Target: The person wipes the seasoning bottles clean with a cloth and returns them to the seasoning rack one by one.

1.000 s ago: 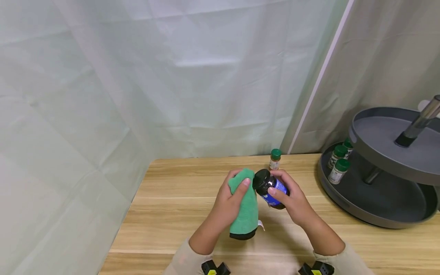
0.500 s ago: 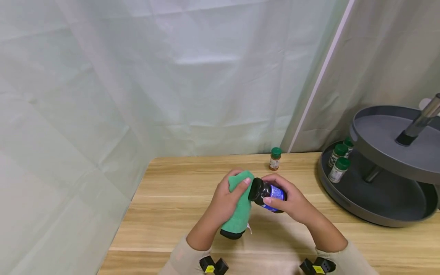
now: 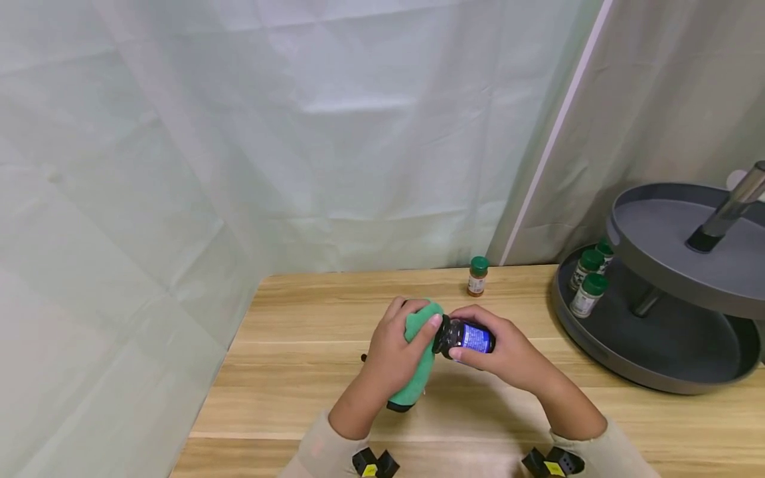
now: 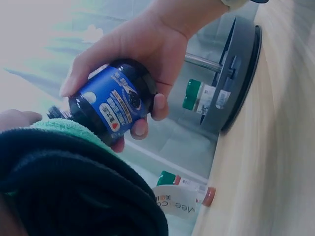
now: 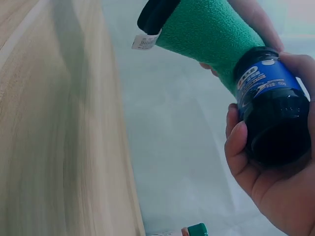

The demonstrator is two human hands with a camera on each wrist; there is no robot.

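Observation:
My left hand (image 3: pixel 391 348) grips a folded green cloth (image 3: pixel 420 377) with a dark edge and a white tag. Its thumb holds the cloth against the capped end of a dark bottle (image 3: pixel 476 338) with a blue label. My right hand (image 3: pixel 508 348) has its fingers and thumb wrapped around the bottle's body, which lies nearly sideways above the table. In the left wrist view, the cloth's dark edge (image 4: pixel 93 177) fills the lower left and hides part of the cap. The right wrist view shows the bottle's dark base (image 5: pixel 280 137) facing the camera.
A green-capped spice jar (image 3: pixel 477 277) stands near the back edge of the wooden table (image 3: pixel 287 398). At right is a two-tier grey round tray (image 3: pixel 669 378), with several similar spice jars (image 3: pixel 587 297) on its lower level. A pale curtain (image 3: pixel 358 166) hangs behind.
The bottle has turned from slanted to nearly level, its cap end moving slightly left and down. The left hand has turned with the cloth, whose lower end has swung left.

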